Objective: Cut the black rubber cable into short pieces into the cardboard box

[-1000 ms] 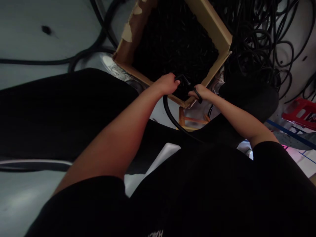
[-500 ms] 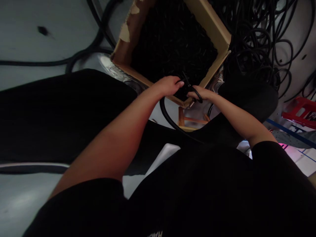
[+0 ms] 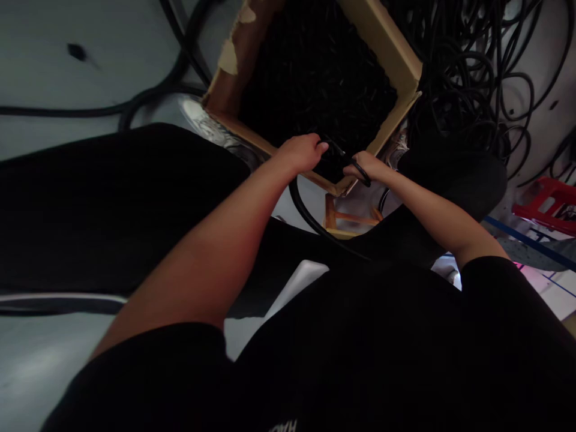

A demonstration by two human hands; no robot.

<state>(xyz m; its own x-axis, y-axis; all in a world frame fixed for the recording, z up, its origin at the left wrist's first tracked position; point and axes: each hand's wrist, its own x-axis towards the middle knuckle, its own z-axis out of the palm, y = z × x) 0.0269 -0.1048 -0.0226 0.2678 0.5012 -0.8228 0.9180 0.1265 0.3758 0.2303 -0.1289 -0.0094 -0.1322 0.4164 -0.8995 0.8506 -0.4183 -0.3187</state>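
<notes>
Both hands meet over the near corner of the cardboard box (image 3: 407, 57). The left hand (image 3: 302, 153) has its grip closed around a black cable (image 3: 302, 210), which loops down from the fist toward the lap and passes under the right forearm. The right hand (image 3: 366, 168) has its grip closed on what looks like scissors (image 3: 360, 171): a dark loop handle shows around the fingers, but the blades are too dark to make out. The cable end sits between the two hands, just above the box's near rim.

The box holds a heap of short black pieces, and the work appears to be cutting the cable into lengths that fall into it. The step in hand seems to be setting up a cut; the next move would call for feeding the cable a little further and keeping the fingers clear of the blades.

Beside the box's right edge lies a tangle of black cables (image 3: 468, 66) on the floor (image 3: 67, 84).

Against half a second ago, the hands have drawn slightly apart and the left fist has risen a touch; the box stays put.
</notes>
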